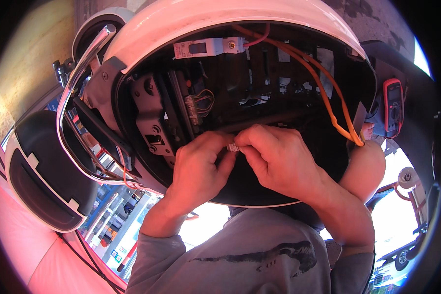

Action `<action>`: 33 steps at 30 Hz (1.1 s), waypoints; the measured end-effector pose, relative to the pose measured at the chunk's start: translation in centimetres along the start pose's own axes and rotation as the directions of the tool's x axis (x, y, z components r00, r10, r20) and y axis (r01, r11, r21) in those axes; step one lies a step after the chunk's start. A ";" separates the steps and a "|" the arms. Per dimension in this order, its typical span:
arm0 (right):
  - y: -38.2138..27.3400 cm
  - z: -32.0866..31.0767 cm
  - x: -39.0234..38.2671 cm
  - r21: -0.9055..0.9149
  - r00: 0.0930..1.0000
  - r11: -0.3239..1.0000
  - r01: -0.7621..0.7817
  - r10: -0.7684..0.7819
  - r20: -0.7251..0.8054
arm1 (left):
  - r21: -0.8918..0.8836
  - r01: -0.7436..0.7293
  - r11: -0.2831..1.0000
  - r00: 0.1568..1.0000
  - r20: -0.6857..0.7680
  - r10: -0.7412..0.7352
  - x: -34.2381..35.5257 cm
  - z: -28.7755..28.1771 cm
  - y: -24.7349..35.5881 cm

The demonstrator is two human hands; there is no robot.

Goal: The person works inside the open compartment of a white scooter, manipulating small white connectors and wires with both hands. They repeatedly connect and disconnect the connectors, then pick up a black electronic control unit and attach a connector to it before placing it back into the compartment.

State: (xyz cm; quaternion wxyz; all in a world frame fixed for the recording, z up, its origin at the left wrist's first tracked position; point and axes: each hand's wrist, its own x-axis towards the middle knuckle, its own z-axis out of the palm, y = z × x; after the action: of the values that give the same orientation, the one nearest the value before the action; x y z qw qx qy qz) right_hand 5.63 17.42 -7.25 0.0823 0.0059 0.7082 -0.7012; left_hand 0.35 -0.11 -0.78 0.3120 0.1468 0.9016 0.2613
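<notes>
Over the open body of a pale scooter [240, 13], my left hand [197, 169] and my right hand [284, 161] meet fingertip to fingertip. Between them is a small white plastic connector [232, 147], pinched from both sides by thumbs and forefingers. Its wires, if any, are hidden by my fingers. Beyond my left hand, thin coloured wires [207, 100] run to a pale connector strip [191, 109] inside the dark compartment. A white circuit breaker [208, 47] with a pink wire hangs under the far rim.
Thick orange cables [328, 95] loop down the compartment's right side. A red-and-black multimeter [393, 108] lies at the right, beside a bare limb [365, 169]. On the left are a chrome rail [63, 115] and a black top case [49, 171].
</notes>
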 end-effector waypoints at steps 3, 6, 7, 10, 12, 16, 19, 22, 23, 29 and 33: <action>0.0 0.0 0.0 0.000 1.000 1.000 0.012 -0.012 0.007 | 0.003 0.004 1.000 1.000 0.002 -0.004 -0.1 0.0 0.1; 0.0 0.1 0.1 -0.005 0.999 0.999 0.041 -0.041 0.001 | 0.000 -0.001 1.000 1.000 0.001 0.001 -0.1 -0.1 0.1; 0.1 0.1 0.1 -0.008 0.999 0.999 0.051 -0.051 -0.003 | -0.001 -0.001 1.000 1.000 0.002 0.001 -0.1 -0.1 0.1; 0.2 0.3 0.0 -0.065 0.997 0.995 0.081 -0.080 0.005 | -0.021 0.009 1.000 1.000 0.011 -0.008 -0.1 -0.2 0.3; 0.2 0.3 0.0 -0.098 0.995 0.990 0.097 -0.096 0.011 | -0.029 0.016 0.999 1.000 0.017 -0.016 -0.1 -0.2 0.4; 0.0 0.2 0.1 -0.112 0.994 0.988 0.109 -0.108 0.009 | -0.041 0.029 0.999 0.999 0.023 -0.028 -0.1 -0.3 0.4; 0.3 0.5 0.0 -0.142 0.992 0.981 0.130 -0.129 0.014 | 0.005 0.025 1.000 0.999 0.042 -0.025 0.0 -0.4 0.5; 0.5 0.3 0.1 -0.128 0.993 0.985 0.114 -0.109 0.046 | 0.058 0.006 0.998 0.998 0.068 -0.010 0.1 -0.4 0.5; 0.5 0.2 0.2 -0.115 0.994 0.988 0.099 -0.093 0.060 | 0.071 -0.002 0.997 0.997 0.077 -0.004 0.1 -0.5 0.5; 0.0 0.1 0.8 0.191 0.930 0.917 -0.350 0.315 0.189 | 0.105 0.044 0.994 0.999 0.021 -0.046 0.0 0.3 0.4; 0.7 0.1 1.2 0.039 0.910 0.922 -0.385 0.373 0.181 | 0.114 0.071 0.991 0.998 -0.009 -0.070 0.1 0.3 0.8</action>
State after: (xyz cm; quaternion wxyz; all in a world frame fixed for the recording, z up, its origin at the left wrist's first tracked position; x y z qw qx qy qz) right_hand 4.53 17.15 -8.11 0.2768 0.0864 0.6574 -0.6956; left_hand 0.50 0.69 -0.58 0.3097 0.1319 0.9204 0.1987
